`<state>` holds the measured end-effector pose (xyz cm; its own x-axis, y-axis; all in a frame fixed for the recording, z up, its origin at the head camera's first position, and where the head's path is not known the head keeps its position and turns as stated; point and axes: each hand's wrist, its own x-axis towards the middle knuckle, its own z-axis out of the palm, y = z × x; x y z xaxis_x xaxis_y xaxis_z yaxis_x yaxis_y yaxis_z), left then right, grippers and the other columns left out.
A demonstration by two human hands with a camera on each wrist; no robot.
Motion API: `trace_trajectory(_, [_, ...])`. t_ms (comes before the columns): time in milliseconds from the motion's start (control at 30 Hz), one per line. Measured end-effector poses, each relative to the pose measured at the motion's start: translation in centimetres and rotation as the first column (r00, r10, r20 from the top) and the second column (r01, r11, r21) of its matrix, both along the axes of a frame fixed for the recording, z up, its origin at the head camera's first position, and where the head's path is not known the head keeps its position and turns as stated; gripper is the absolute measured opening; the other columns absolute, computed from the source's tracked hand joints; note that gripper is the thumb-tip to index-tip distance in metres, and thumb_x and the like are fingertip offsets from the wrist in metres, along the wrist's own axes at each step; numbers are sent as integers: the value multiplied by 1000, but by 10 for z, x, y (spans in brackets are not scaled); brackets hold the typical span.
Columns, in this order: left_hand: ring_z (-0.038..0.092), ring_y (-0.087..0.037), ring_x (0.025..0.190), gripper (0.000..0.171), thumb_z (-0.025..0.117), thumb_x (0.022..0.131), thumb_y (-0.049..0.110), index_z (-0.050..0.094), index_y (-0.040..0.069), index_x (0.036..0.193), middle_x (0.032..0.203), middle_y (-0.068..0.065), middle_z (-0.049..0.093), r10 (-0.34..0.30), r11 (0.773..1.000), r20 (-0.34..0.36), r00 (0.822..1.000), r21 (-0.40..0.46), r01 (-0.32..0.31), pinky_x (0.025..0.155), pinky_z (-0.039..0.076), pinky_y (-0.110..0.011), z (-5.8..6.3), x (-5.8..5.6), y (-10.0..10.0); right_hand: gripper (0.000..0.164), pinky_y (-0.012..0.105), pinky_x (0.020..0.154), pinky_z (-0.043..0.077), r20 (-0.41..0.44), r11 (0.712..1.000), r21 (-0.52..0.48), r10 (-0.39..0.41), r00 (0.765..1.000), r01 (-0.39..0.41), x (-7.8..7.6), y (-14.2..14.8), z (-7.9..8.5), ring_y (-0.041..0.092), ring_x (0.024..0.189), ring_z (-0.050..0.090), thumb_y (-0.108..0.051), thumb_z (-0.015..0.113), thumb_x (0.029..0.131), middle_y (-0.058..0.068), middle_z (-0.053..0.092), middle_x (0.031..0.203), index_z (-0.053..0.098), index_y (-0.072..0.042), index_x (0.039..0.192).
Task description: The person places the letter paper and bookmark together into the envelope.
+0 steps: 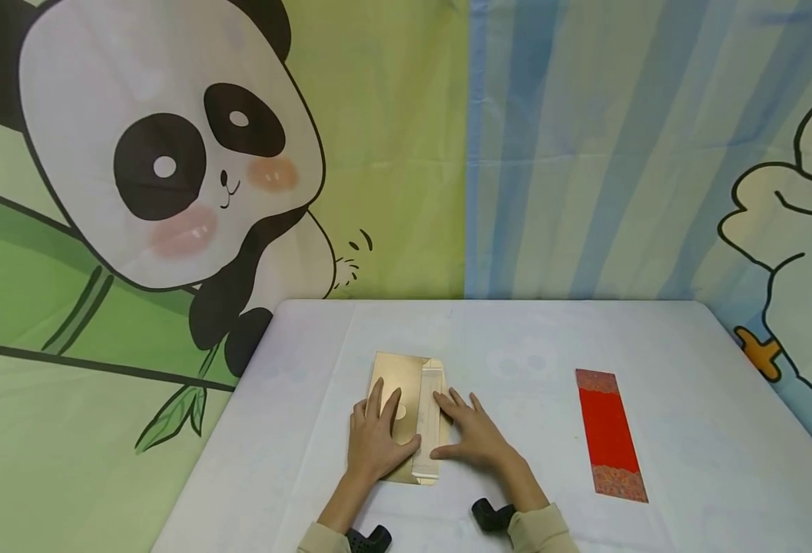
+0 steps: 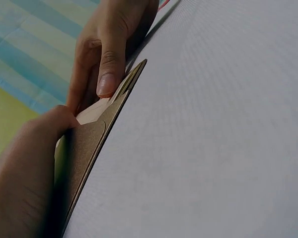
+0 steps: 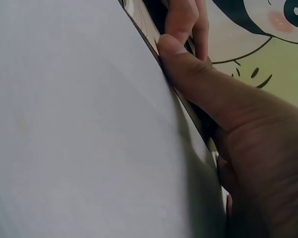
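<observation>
A flat piece of gold folded card (image 1: pixel 399 372), like a flattened box, lies on the table with a pale strip (image 1: pixel 427 418) along its right side. My left hand (image 1: pixel 374 442) rests on the gold face with fingers spread, its thumb reaching to the strip's left edge. From the right, my right hand (image 1: pixel 478 438) touches the strip with spread fingers and its thumb near the lower part. In the left wrist view the card's edge (image 2: pixel 87 148) looks thin, with layers slightly parted near the right thumb (image 2: pixel 107 84). Both thumbs lie close together there.
A red strip (image 1: pixel 609 430) with patterned ends lies to the right on the white table (image 1: pixel 516 346). Behind the table hangs a cloth backdrop (image 1: pixel 392 153) with a printed panda. Black wrist devices (image 1: pixel 492 515) sit at both wrists.
</observation>
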<state>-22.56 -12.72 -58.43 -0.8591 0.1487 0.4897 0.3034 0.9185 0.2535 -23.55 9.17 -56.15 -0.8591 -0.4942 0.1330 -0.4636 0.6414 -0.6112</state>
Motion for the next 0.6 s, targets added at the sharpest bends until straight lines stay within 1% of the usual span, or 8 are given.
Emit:
trace_trajectory(133, [43, -35, 102, 82, 65, 63, 59, 51, 18, 132, 147, -13, 29, -3, 1000, 17, 1000, 11, 3, 81, 36, -47, 0, 0, 0, 101, 51, 108, 3, -56, 1000, 17, 10, 998, -9, -1, -7, -1, 28, 136, 21, -59, 72, 64, 9, 35, 145, 33, -11, 144])
trace_trajectory(233, [43, -36, 102, 82, 65, 63, 59, 51, 18, 132, 147, -14, 29, -4, 1000, 15, 1000, 14, 3, 82, 36, -48, 1, 0, 1, 102, 51, 107, 5, -68, 999, 41, 18, 998, -15, -2, -10, -2, 29, 136, 20, -62, 69, 65, 9, 32, 146, 31, -12, 145])
trace_trajectory(300, [43, -35, 101, 81, 65, 63, 60, 52, 18, 132, 147, -14, 30, -1, 1000, 10, 1000, 11, 1, 82, 36, -48, 1, 0, 1, 102, 54, 106, 8, -47, 999, 43, 20, 999, -18, -3, -11, -1, 33, 136, 17, -63, 68, 65, 10, 29, 147, 29, -15, 146])
trace_trajectory(367, [44, -36, 101, 81, 64, 63, 60, 53, 18, 131, 146, -13, 30, -1, 1000, 4, 1000, 7, 1, 82, 36, -48, 2, -1, 1, 104, 58, 104, 13, -5, 999, 42, 14, 1000, -14, -3, -10, 0, 39, 136, 12, -64, 68, 64, 10, 24, 149, 26, -19, 147])
trace_trajectory(467, [44, -36, 101, 81, 64, 64, 60, 53, 17, 131, 146, -13, 31, -2, 1000, 1, 1000, 9, 2, 82, 37, -48, 2, -1, 1, 106, 63, 99, 18, 68, 1000, 9, 7, 998, -7, -2, -7, 3, 48, 133, 6, -62, 72, 61, 11, 18, 151, 24, -22, 147])
trace_trajectory(533, [44, -36, 101, 81, 65, 64, 59, 53, 17, 131, 146, -13, 30, -3, 1000, 3, 1000, 12, 3, 81, 37, -48, 2, 0, 1, 108, 64, 98, 20, 94, 1000, -7, 8, 996, -7, -2, -4, 4, 49, 133, 5, -61, 73, 60, 11, 17, 152, 24, -22, 147])
trace_trajectory(600, [44, -36, 102, 81, 64, 64, 60, 52, 18, 132, 147, -12, 30, 2, 1000, 10, 1000, 12, -3, 81, 37, -48, 2, 0, 1, 108, 64, 99, 19, 94, 1000, -13, 21, 995, -20, -2, -4, 5, 49, 133, 6, -60, 74, 60, 11, 17, 151, 24, -21, 148])
